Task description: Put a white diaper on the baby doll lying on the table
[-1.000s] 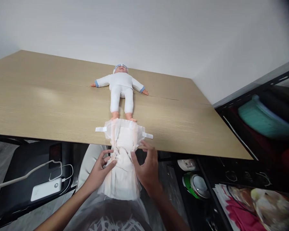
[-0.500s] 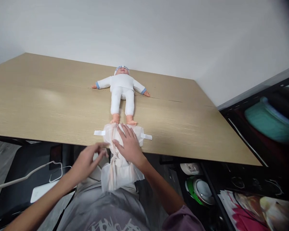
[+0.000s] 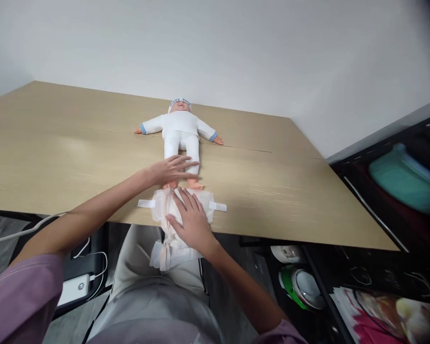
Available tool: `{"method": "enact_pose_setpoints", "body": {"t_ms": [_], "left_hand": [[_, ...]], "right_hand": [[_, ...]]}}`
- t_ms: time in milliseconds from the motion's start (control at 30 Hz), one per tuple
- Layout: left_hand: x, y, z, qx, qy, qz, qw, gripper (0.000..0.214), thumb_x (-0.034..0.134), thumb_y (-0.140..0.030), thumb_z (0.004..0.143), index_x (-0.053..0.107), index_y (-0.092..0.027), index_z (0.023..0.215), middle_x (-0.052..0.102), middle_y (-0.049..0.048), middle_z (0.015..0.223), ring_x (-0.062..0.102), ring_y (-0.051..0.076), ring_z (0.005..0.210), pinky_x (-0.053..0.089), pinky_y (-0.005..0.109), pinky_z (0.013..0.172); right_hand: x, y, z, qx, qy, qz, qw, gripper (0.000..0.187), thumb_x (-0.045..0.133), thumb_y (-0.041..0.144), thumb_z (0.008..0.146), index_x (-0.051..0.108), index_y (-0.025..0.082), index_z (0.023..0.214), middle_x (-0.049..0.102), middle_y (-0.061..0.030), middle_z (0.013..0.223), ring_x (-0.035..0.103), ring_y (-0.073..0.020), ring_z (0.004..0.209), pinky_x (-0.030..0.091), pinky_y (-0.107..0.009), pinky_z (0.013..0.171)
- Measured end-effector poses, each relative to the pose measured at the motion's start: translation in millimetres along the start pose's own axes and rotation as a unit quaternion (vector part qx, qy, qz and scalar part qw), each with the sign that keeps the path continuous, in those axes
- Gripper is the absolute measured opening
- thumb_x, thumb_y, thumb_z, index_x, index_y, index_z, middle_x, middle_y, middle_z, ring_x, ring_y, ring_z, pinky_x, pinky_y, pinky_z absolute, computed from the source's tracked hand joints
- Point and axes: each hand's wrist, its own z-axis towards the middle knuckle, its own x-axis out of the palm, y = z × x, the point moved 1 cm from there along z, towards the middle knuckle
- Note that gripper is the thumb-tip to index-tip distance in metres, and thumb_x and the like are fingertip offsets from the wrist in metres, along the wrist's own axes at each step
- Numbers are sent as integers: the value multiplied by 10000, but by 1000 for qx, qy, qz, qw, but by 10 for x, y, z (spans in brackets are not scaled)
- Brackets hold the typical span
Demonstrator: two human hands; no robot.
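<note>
A baby doll [image 3: 181, 123] in a white suit and cap lies on its back on the table, arms spread, feet toward me. An unfolded diaper [image 3: 165, 198] with side tabs out lies just below its feet, its near part hanging over the table edge. My right hand [image 3: 192, 217] rests on the diaper with fingers spread, holding nothing. Over the doll's lower legs is my left hand [image 3: 174, 169], fingers stretched out and apart. Whether it touches the legs I cannot tell.
The wooden table [image 3: 75, 157] meets a white wall [image 3: 208, 48] behind. A chair with a white power bank [image 3: 75, 289] and cable stands below left. At right, dark shelving holds a teal container [image 3: 403, 177], a green and white round object [image 3: 301, 286] and colourful packets [image 3: 380, 317].
My left hand has moved from beside the diaper's left edge up and forward, over the doll's lower legs. My right hand has stayed on the diaper.
</note>
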Motion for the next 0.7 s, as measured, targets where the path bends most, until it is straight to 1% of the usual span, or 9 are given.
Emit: {"method": "enact_pose_setpoints", "body": {"t_ms": [67, 133, 200, 267, 367, 433, 500, 600, 700], "left_hand": [[10, 5, 108, 18, -5, -4, 1000, 955, 787, -44, 851, 537, -366, 1715, 349, 57, 1925, 395, 383, 1730, 379, 529, 1359], [44, 16, 181, 29, -29, -24, 999, 619, 714, -96, 962, 697, -317, 1540, 486, 51, 1855, 489, 353, 1661, 406, 497, 1316], [75, 23, 230, 29, -60, -60, 996, 371, 637, -162, 1060, 778, -283, 1381, 627, 58, 1744, 576, 335, 1565, 442, 490, 1260], [64, 33, 269, 23, -88, -102, 991, 274, 632, -226, 1093, 805, -261, 1302, 720, 71, 1634, 628, 341, 1478, 473, 500, 1211], [-94, 97, 334, 11, -114, -150, 982, 294, 682, -269, 1084, 791, -224, 1354, 769, 90, 1547, 660, 337, 1395, 499, 486, 1185], [-292, 200, 381, -4, -140, -191, 972, 330, 654, -296, 1113, 772, -206, 1408, 802, 89, 1475, 698, 304, 1332, 516, 462, 1185], [-519, 347, 422, -31, -174, -260, 949, 364, 662, -389, 1127, 770, -198, 1416, 831, 81, 1391, 741, 272, 1257, 552, 438, 1162], [-797, 594, 456, -60, -224, -356, 905, 509, 793, -550, 1046, 771, -181, 1396, 838, 84, 1341, 766, 258, 1200, 603, 417, 1097], [-934, 791, 464, -69, -257, -386, 883, 578, 854, -581, 1001, 756, -169, 1394, 816, 99, 1342, 755, 320, 1294, 599, 474, 1128]], "right_hand": [[-2, -2, 1, 1, 4, 0, 1000, 724, 576, 527, 1171, 440, 216, 1810, 408, -151, 1882, 344, -354, 1772, 300, -630, 1457], [-15, -1, 9, 2, 13, 0, 1000, 725, 574, 531, 1172, 442, 211, 1810, 395, -152, 1888, 336, -348, 1777, 299, -626, 1459], [-33, -4, 27, 1, 25, 1, 1000, 730, 561, 542, 1178, 429, 215, 1818, 366, -145, 1903, 310, -340, 1790, 289, -629, 1463], [-45, -20, 59, 2, 39, 3, 999, 740, 545, 566, 1184, 406, 232, 1830, 343, -138, 1912, 285, -333, 1800, 275, -636, 1467], [-43, -82, 143, 5, 62, 6, 998, 767, 517, 612, 1193, 358, 252, 1851, 302, -123, 1929, 247, -314, 1815, 244, -629, 1479], [-29, -150, 236, 1, 75, 5, 997, 780, 494, 631, 1198, 332, 251, 1860, 276, -118, 1937, 224, -306, 1822, 227, -620, 1485], [-9, -236, 376, -10, 76, 2, 997, 786, 477, 643, 1201, 315, 257, 1866, 268, -119, 1939, 213, -306, 1825, 217, -618, 1488], [39, -391, 707, -20, 57, -10, 998, 798, 473, 661, 1198, 327, 243, 1861, 286, -140, 1932, 227, -315, 1821, 202, -613, 1489], [112, -586, 1187, -5, 48, -27, 998, 806, 518, 659, 1189, 387, 196, 1834, 300, -174, 1922, 265, -339, 1808, 212, -614, 1483]]}}
